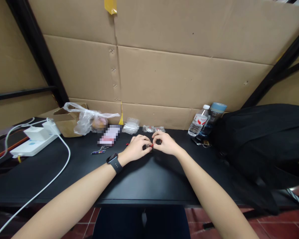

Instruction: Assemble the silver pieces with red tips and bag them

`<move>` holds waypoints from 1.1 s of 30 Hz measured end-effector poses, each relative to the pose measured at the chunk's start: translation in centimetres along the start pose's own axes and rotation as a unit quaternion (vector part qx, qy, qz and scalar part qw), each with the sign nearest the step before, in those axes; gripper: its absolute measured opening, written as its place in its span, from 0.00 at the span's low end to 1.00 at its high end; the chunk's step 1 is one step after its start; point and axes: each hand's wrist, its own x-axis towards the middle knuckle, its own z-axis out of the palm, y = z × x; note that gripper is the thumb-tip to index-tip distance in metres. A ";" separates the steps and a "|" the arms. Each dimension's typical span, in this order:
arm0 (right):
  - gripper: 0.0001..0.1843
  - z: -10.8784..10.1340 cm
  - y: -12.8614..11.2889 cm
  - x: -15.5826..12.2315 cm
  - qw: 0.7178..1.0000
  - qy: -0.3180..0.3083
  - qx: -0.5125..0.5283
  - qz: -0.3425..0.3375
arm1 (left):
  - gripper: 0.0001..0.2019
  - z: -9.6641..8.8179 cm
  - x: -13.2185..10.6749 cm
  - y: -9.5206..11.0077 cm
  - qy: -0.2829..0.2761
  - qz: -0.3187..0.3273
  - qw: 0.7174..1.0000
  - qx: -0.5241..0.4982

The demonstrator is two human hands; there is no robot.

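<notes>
Both hands meet at the far middle of a black table (144, 179). My left hand (137, 147), with a black watch (114, 162) on its wrist, is curled and pinching a small red item (151, 145). My right hand (165, 142) is also closed, its fingertips pinched on the same tiny piece from the other side. What the piece is exactly is too small to make out. Just behind the hands lie small clear plastic bags (131, 127) and a packet with red bits (153, 128).
A white power strip (33, 146) with chargers and cables sits at the left. A cardboard box (64, 122) with a plastic bag, a key chain (98, 152), two bottles (198, 125) and a black bag (261, 139) at the right ring the table. Cardboard walls stand behind.
</notes>
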 end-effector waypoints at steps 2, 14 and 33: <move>0.04 -0.1 0.1 -0.1 1.000 -0.013 -0.023 0.000 | 0.11 -0.2 0.0 0.0 -0.020 0.008 1.000 0.009; 0.22 -3.6 3.8 -1.1 0.974 -0.123 -0.152 0.115 | 0.12 -2.3 -0.6 -3.8 -0.029 -0.080 0.979 0.186; 0.19 -5.3 7.6 -2.1 0.949 -0.093 -0.193 0.232 | 0.07 -1.8 -0.1 -3.4 0.001 -0.184 0.973 0.141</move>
